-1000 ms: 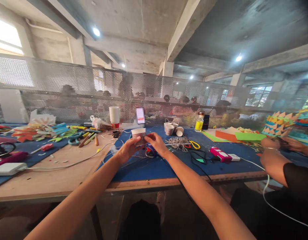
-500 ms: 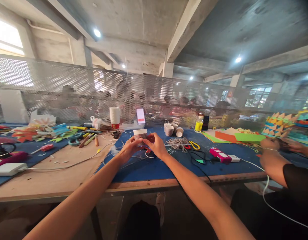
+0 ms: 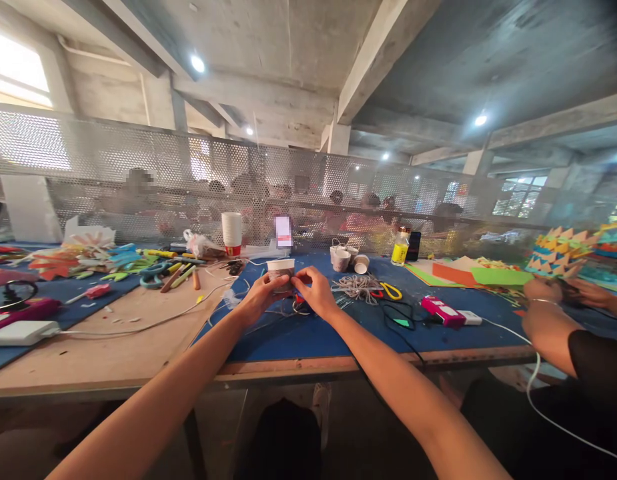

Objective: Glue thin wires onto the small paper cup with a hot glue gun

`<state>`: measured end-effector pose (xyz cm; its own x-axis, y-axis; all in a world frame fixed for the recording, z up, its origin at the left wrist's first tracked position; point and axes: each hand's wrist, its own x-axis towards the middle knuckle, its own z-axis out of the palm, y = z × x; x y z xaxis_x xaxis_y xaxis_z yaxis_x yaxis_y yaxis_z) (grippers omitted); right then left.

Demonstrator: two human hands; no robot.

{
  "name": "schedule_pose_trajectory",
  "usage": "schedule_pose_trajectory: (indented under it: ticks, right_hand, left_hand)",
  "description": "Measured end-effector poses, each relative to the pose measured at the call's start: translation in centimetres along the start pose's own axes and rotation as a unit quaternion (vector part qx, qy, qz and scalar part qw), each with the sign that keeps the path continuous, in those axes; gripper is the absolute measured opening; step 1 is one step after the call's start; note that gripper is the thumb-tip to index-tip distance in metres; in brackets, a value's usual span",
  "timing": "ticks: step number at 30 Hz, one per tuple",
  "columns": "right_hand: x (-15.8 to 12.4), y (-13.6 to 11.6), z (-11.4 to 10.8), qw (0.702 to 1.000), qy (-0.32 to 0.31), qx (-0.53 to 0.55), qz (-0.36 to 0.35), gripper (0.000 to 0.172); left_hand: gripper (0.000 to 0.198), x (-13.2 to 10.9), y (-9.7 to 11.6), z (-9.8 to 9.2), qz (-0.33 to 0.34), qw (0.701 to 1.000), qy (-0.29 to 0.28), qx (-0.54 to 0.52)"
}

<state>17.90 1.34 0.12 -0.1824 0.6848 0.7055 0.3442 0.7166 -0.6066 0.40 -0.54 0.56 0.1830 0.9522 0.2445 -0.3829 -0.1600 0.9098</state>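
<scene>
Your left hand (image 3: pixel 258 298) and right hand (image 3: pixel 314 293) close on the paper cup (image 3: pixel 281 272) from both sides, steadying it upright on the blue mat (image 3: pixel 308 337), toward the table's far edge, beside the coiled string (image 3: pixel 357 287).

The lower half of the paper cup (image 3: pixel 281 269) was hidden behind the left hand (image 3: pixel 259 299) and right hand (image 3: pixel 314 296). A co-worker's hands (image 3: pixel 563 291) at the right edge were partly cut off, their grip unclear.
</scene>
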Motion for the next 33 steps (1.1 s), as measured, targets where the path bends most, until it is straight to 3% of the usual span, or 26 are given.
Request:
schedule_pose_trajectory:
  ticks: [5, 11, 13, 15, 18, 23, 29, 33]
  right_hand:
    - [-0.1, -0.6, -0.3, 1.000, -0.007, 0.006, -0.013, 0.015]
    - [-0.7, -1.8, -0.7, 0.992, -0.058, -0.040, -0.105, 0.016]
    - [-0.7, -1.9, -1.3, 0.991, -0.055, -0.069, -0.102, 0.019]
    - [-0.6, -1.7, -2.1, 0.989, -0.036, -0.130, -0.060, 0.020]
    - [-0.6, -0.8, -3.3, 0.967, -0.031, -0.245, 0.056, 0.019]
    - [-1.0, 0.8, -3.7, 0.909, -0.152, -0.340, 0.186, 0.042]
    - [-0.4, 1.4, -2.8, 0.890, -0.216, -0.338, 0.215, 0.055]
    - [-0.3, 1.5, -2.3, 0.885, -0.200, -0.352, 0.228, 0.056]
  left_hand:
    - [0.036, 0.0, 0.0, 0.0, 0.001, 1.000, 0.014, -0.018]
    - [0.036, 0.1, 0.2, -0.2, -0.009, 0.999, 0.002, -0.040]
    - [0.037, 0.0, 0.4, -0.2, -0.019, 0.998, -0.008, -0.056]
    - [0.038, -0.2, 0.6, -0.1, -0.033, 0.997, -0.015, -0.069]
    - [0.039, -0.4, 0.9, -0.1, -0.047, 0.996, -0.019, -0.079]
    - [0.035, -0.3, 0.9, -0.4, -0.053, 0.994, -0.011, -0.098]
    - [0.031, -0.1, 0.8, -0.5, -0.068, 0.992, -0.004, -0.110]
    - [0.030, -0.1, 0.8, -0.7, -0.067, 0.991, 0.002, -0.116]
